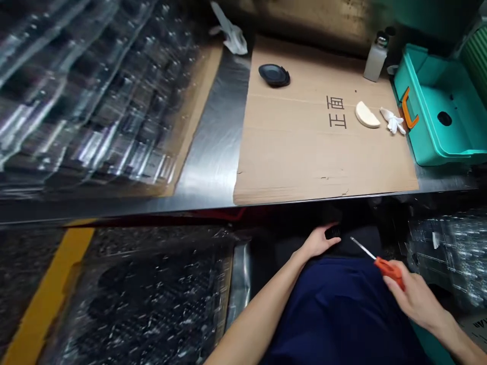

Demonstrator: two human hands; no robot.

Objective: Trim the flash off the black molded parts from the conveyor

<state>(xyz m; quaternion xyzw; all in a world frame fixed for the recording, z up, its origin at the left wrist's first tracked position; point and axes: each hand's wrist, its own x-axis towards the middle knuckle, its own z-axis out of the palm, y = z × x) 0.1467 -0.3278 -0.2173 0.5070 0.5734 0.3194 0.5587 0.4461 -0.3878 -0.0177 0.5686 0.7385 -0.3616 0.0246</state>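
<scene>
Below the bench edge, my left hand (pixel 317 243) has its thumb and fingers curved around a black part (pixel 335 232). That part blends into the dark background, so its outline is hard to make out. My right hand (pixel 414 294) is closed around the orange-red handle of a screwdriver (pixel 388 271). The screwdriver's metal shaft points up and left toward my left hand, with its tip a short way from it. On the cardboard sheet (pixel 289 157) above lie a round black plastic piece (pixel 274 75) and a cream half-round pad (pixel 366 115).
A teal bin (pixel 426 126) with an orange latch stands at the right, near a clear bottle (pixel 376 58) and crumpled white tissue (pixel 393 121). Clear plastic trays (pixel 95 101) cover the bench's left. Another tray (pixel 152 304) with black parts sits lower left. White wrapping (pixel 234 38) lies at the back.
</scene>
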